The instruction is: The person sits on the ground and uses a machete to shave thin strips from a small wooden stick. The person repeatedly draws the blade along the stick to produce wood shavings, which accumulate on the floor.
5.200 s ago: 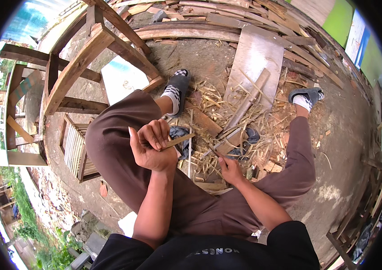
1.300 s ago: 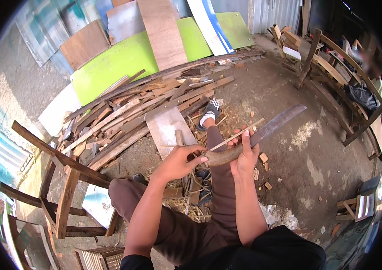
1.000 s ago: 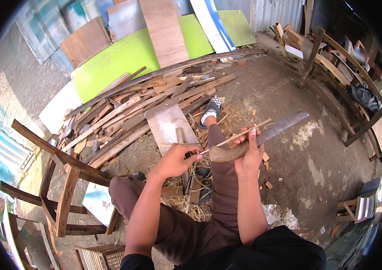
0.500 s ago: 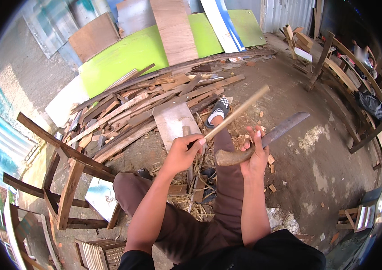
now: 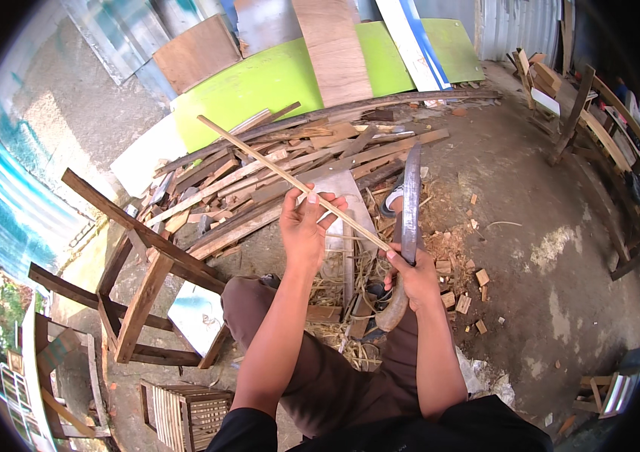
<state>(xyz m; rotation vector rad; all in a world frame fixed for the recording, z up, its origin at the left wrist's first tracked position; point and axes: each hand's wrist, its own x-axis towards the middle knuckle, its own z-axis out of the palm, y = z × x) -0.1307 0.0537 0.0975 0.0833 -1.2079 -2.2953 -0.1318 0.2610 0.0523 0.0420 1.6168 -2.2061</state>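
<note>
A long, thin pale wooden stick (image 5: 259,159) slants across in front of me, its far end pointing up and left over the wood pile. My left hand (image 5: 306,226) pinches it near its middle between thumb and fingers. At its near right end, the thumb and finger of my right hand (image 5: 416,281) hold it too. That same hand grips a machete (image 5: 411,197) with a dark metal blade standing upward and a curved wooden handle (image 5: 393,310) hanging below the palm. Blade and stick end lie close together; whether they touch I cannot tell.
Wood scraps and planks (image 5: 259,196) lie heaped ahead, below leaning green board (image 5: 259,71). A wooden frame (image 5: 143,305) stands at my left, a slatted crate (image 5: 184,413) near it. Shavings (image 5: 342,343) lie between my legs, small blocks (image 5: 463,303) on the right.
The stick has swung from pointing up-right to up-left, and my right hand now holds its near end. The machete has turned from slanting right to nearly upright. The whole view shifted.
</note>
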